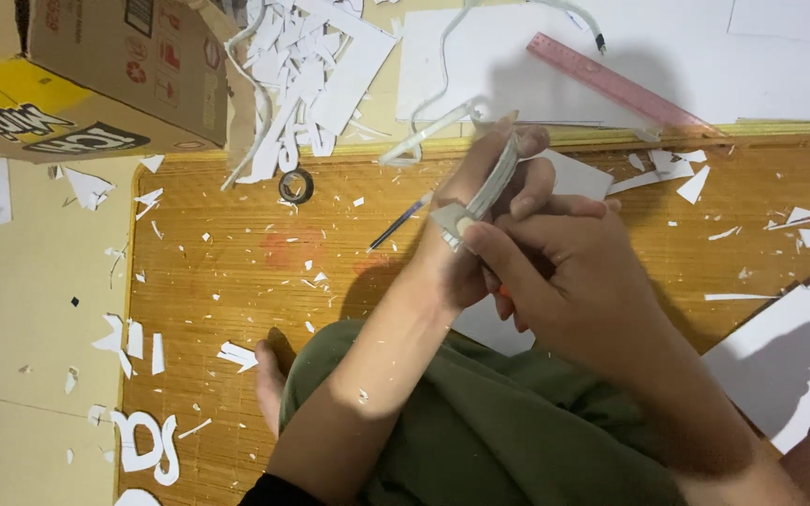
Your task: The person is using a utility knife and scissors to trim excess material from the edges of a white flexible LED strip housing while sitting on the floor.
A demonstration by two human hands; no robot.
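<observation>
left hand (480, 201) raised over the lap, fingers clenched around a thin grey-white cut-out piece (489, 187) held edge-on, piece runs from the palm up past the fingertips. right hand (564, 281) just beside it, touching, its grip closed on a small tool with an orange bit (502, 292) showing under the fingers; tool tip sits at the lower end of the piece, mostly hidden, cannot tell the kind. both hands above green trousers (480, 422), bare foot (269, 384) on the woven bamboo mat (236, 281).

mat littered with white paper scraps (236, 356). dark thin pen-like stick (398, 223) lies on the mat just left of the left hand. small black tape roll (295, 186) further left near a heap of white offcuts (302, 66). pink ruler (621, 86) lies diagonal on white sheets (667, 47) at top, well apart from the hands. white cable (442, 66) loops across the sheets. cardboard box (96, 75) top left. white cut-out letter shapes (147, 445) bottom left at the mat's edge. another white sheet (789, 347) at right, shadowed.
</observation>
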